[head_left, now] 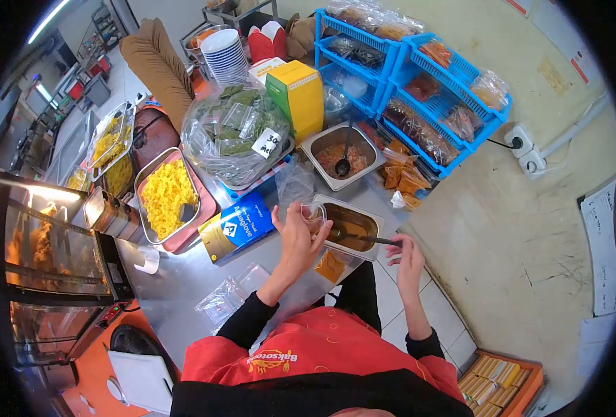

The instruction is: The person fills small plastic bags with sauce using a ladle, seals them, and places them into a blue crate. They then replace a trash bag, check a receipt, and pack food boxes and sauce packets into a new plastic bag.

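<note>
My left hand [295,243] is closed around a small clear plastic cup [314,214] at the near left corner of a steel pan of brown sauce [353,217]. Between the fingertips of my right hand [408,261] is the dark handle of a ladle [374,240], which reaches across the pan toward the cup. The ladle's bowl is hard to make out beside my left fingers. Behind this pan stands a second steel pan [337,154] with chopped reddish food and a black ladle [343,164] resting in it. A packet of orange sauce [331,265] lies just below my left hand.
A blue and yellow glove box [236,226], a tray of yellow food [169,196] and a big bag of green leaves [233,128] crowd the left. Blue baskets [429,94] of packets stand by the wall. A heated display case [51,236] is at far left.
</note>
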A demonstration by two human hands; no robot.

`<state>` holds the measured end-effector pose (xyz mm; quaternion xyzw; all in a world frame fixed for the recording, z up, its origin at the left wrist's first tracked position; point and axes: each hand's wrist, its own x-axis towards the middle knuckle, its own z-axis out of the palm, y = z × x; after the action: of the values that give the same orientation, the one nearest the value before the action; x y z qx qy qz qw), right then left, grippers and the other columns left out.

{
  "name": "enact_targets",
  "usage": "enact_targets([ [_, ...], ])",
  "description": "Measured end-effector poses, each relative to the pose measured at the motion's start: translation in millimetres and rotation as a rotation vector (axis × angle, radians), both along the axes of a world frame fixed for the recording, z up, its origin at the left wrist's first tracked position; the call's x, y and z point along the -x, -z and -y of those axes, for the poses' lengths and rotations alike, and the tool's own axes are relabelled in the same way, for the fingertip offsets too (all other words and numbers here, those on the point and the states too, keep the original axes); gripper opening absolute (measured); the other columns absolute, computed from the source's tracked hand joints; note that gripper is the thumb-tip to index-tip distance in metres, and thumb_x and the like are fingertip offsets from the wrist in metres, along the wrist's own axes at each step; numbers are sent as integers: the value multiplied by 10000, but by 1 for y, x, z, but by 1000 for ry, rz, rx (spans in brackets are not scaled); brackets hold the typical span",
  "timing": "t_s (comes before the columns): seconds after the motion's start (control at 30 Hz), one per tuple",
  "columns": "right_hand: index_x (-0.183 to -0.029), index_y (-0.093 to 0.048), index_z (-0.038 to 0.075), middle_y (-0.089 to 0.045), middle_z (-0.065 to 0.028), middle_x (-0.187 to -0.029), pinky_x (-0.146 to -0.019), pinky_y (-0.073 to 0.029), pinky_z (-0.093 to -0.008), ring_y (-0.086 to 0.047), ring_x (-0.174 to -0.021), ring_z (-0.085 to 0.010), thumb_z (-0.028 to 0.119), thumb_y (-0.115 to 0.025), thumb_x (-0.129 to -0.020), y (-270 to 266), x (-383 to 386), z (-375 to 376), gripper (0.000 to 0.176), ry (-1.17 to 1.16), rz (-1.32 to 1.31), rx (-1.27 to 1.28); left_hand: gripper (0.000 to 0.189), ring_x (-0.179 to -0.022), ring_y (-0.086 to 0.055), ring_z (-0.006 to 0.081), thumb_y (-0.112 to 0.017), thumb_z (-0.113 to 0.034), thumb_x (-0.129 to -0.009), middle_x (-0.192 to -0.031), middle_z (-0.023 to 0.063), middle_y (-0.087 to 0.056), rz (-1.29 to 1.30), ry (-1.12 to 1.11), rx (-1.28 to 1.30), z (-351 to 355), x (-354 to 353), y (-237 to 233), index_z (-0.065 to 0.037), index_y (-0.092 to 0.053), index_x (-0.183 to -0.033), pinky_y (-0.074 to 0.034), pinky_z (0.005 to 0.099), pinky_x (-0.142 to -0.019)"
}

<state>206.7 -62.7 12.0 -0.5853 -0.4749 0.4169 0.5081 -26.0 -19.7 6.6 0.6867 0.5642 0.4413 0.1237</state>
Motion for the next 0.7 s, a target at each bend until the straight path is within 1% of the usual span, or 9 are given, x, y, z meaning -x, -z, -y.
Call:
enact_targets([
  [0.03, -1046, -510, 50, -567, -94, -781, -619, -482, -307, -579, -718, -185, 259, -501, -924, -10, 1, -5, 242, -83, 102, 53, 516, -893, -518, 271, -641, -271, -817, -899, 118, -495, 40, 11, 16, 2, -3, -4, 54, -376, -1119, -128, 539, -997],
  [0.1, -1040, -505, 56, -563, -100, -766, -604, -481, -318, -582, -696, -229, 225, -557, -877, -39, 12, -16, 241, 84, 875, -471, 506, -910, -513, 261, -636, -266, -826, -896, 111, -495, 84, 25, 21, 5, -10, -10, 41, -358, -1118, -134, 524, -998],
  [0.17, -1022, -500, 62, -560, -103, -752, -586, -477, -329, -579, -670, -261, 194, -598, -836, -54, 29, -25, 248, 85, 1161, -757, 491, -918, -512, 254, -628, -263, -834, -897, 105, -498, 131, 64, 55, 9, -18, -16, 30, -347, -1111, -141, 511, -998],
  [0.27, -982, -490, 67, -553, -92, -727, -560, -465, -344, -567, -633, -274, 165, -619, -806, -54, 53, -26, 240, -150, 854, -676, 453, -917, -514, 252, -604, -256, -854, -914, 102, -505, 198, 158, 132, 18, -28, -21, 20, -342, -1100, -145, 494, -997],
  [0.33, -962, -477, 63, -546, -76, -707, -552, -456, -355, -563, -622, -260, 162, -611, -813, -37, 64, -25, 223, -283, 636, -455, 418, -919, -514, 255, -574, -241, -875, -937, 104, -508, 236, 207, 151, 23, -31, -21, 16, -339, -1105, -141, 481, -998],
  [0.43, -847, -506, 32, -549, -85, -698, -537, -438, -314, -568, -611, -222, 135, -571, -855, -48, 67, -26, 123, -300, 462, -283, 268, -815, -544, 259, -515, -188, -908, -868, 90, -538, 400, 159, 131, 23, -24, -16, 1, -403, -1061, -296, 433, -934],
  [0.53, -817, -556, 8, -572, -85, -712, -552, -438, -273, -572, -630, -192, 119, -565, -866, -59, 64, -27, 122, -377, 229, -226, 134, -707, -569, 194, -480, -124, -919, -778, 82, -568, 514, 265, 367, 29, 2, -29, -7, -475, -985, -439, 334, -758],
  [0.57, -811, -576, 1, -580, -85, -719, -559, -438, -260, -573, -640, -182, 115, -567, -867, -59, 61, -28, 128, -405, 145, -229, 111, -641, -567, 125, -507, -94, -899, -699, 75, -587, 562, 305, 348, 32, 7, -40, 14, -527, -892, -465, 273, -608],
  [0.7, -871, -640, 12, -601, -77, -742, -581, -444, -253, -565, -678, -167, 109, -624, -817, -45, 52, -27, 112, -573, 145, -217, 135, -692, -587, 106, -573, -76, -845, -705, 66, -617, 456, 522, 374, 32, 32, -36, 38, -600, -778, -483, 258, -691],
])
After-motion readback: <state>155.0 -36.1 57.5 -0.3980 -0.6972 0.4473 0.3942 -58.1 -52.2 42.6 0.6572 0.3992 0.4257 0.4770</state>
